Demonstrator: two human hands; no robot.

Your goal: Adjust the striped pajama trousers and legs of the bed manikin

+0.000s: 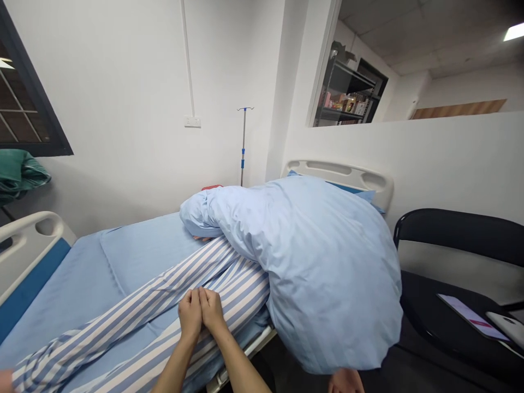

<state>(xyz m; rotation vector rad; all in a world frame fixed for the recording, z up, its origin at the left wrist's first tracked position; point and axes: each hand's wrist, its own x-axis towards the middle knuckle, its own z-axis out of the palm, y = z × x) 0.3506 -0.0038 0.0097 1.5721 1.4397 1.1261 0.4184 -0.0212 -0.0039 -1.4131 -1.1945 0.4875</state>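
A person lies on a hospital bed in blue-and-white striped trousers [241,289], with a pale blue duvet [323,273] heaped over the upper body and hiding it. My left hand [190,315] and my right hand [212,311] are pressed together side by side, resting on the striped legs. Neither holds anything. A bare hand [346,382] shows below the duvet's lower edge, and whose it is cannot be seen. Some skin [5,381] shows at the far left end of the striped legs.
The blue bed sheet [82,284] runs between a white footboard [28,245] and a white headboard [339,177]. An IV pole [243,147] stands behind the bed. To the right, a black chair [454,229] holds a tablet [470,316] and a white phone [505,327].
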